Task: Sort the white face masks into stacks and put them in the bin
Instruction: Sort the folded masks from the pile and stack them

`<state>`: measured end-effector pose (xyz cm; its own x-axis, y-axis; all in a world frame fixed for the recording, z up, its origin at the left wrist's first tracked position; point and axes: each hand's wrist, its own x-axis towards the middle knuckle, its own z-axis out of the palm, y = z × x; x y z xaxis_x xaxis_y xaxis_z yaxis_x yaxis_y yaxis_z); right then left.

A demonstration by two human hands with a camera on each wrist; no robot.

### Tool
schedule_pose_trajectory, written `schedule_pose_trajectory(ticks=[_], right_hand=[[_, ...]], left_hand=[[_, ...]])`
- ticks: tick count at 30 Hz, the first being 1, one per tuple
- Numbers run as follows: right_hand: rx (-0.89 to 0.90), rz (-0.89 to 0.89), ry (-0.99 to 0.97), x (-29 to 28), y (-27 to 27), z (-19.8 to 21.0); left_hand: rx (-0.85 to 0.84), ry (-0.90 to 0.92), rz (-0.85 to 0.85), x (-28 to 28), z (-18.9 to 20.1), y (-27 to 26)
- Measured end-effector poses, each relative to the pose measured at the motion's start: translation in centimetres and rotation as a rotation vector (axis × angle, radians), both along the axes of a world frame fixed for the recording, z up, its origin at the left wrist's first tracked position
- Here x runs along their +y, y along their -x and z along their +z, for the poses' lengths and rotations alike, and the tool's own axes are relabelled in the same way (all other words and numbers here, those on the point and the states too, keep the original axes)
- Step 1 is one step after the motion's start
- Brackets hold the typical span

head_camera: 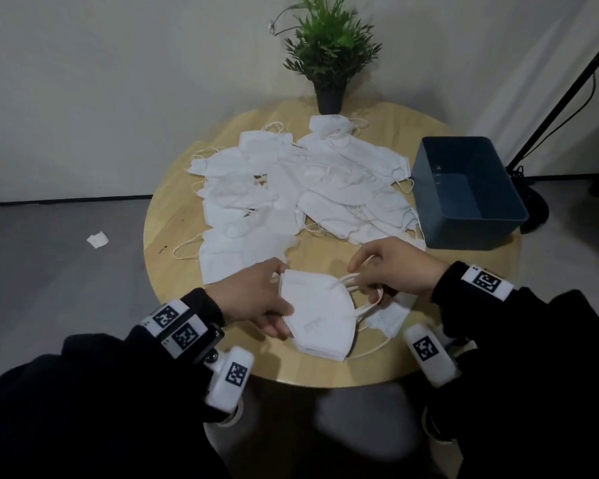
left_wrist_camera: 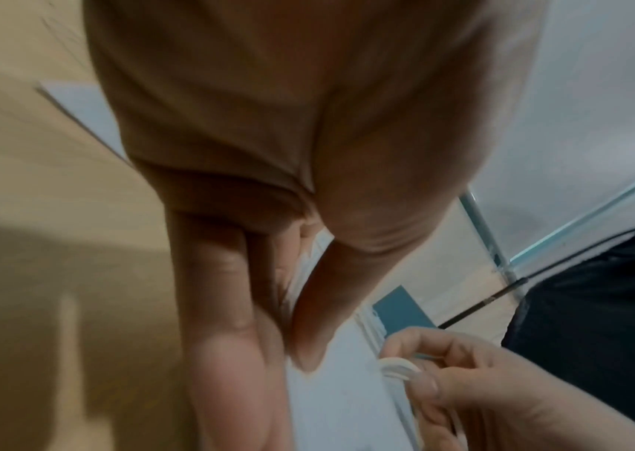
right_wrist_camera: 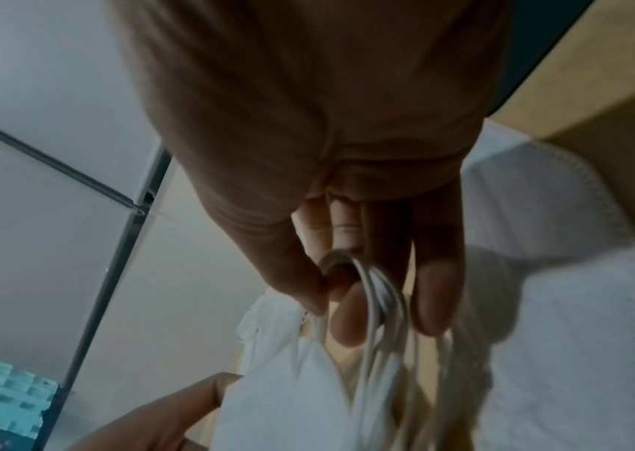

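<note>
A small stack of folded white masks (head_camera: pixel 312 316) hangs just above the table's near edge. My left hand (head_camera: pixel 281 312) grips its left side, thumb on top and fingers underneath (left_wrist_camera: pixel 269 351). My right hand (head_camera: pixel 367 281) pinches the bundled ear loops (right_wrist_camera: pixel 381 305) at the stack's right end between thumb and fingers. A loose pile of white masks (head_camera: pixel 291 188) covers the middle of the round wooden table (head_camera: pixel 166 236). One more mask (head_camera: pixel 388 318) lies under my right hand. The blue-grey bin (head_camera: pixel 453 138) stands at the table's right edge.
A potted plant (head_camera: pixel 329 95) stands at the back of the table behind the pile. A black stand and cable (head_camera: pixel 533 209) sit on the floor beyond the bin. A scrap of white paper (head_camera: pixel 97 240) lies on the floor to the left.
</note>
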<state>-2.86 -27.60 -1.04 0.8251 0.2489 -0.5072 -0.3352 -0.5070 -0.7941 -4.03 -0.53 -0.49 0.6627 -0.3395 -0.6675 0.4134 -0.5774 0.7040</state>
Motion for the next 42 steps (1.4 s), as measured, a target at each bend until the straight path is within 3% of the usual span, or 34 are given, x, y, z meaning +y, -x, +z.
schedule_pose_trajectory(ticks=[5, 9, 12, 14, 16, 22, 28, 31, 36, 40, 42], right_hand=[[-0.014, 0.030, 0.055, 0.5, 0.1, -0.5], [-0.155, -0.019, 0.189, 0.2, -0.5, -0.5], [-0.279, 0.036, 0.362, 0.1, -1.0, -0.7], [-0.258, 0.096, 0.402, 0.4, -0.9, -1.2], [-0.257, 0.173, 0.451, 0.9, -0.6, -1.6], [-0.337, 0.290, 0.578, 1.8, -0.3, -2.1], [-0.348, 0.221, 0.363, 1.4, -0.9, -2.2], [-0.252, 0.179, 0.274, 1.4, -1.3, -1.4], [0.054, -0.201, -0.341, 0.8, -2.0, 1.0], [-0.133, -0.398, -0.445, 0.6, -2.6, 0.7], [-0.232, -0.531, -0.393, 0.5, -2.7, 0.5]], left_hand=[[-0.047, -0.161, -0.066, 0.0, -0.4, -0.2], [-0.484, -0.559, -0.262, 0.9, -0.3, -1.6], [-0.679, -0.417, -0.308, 0.1, -0.5, -2.1], [-0.701, -0.364, -0.460, -0.9, -1.3, -1.8], [-0.708, -0.444, -0.607, -1.9, -2.2, -1.4], [-0.547, -0.501, -0.599, -2.9, -2.2, -1.4], [-0.581, -0.318, -0.594, -2.4, -1.2, -2.0], [-0.644, -0.285, -0.579, -1.8, -0.9, -2.1], [-0.718, -0.286, -0.531, -1.0, -0.7, -2.5], [-0.806, -0.165, -0.358, -0.7, 0.2, -2.9], [-0.687, -0.028, -0.096, -1.2, 0.1, -2.9]])
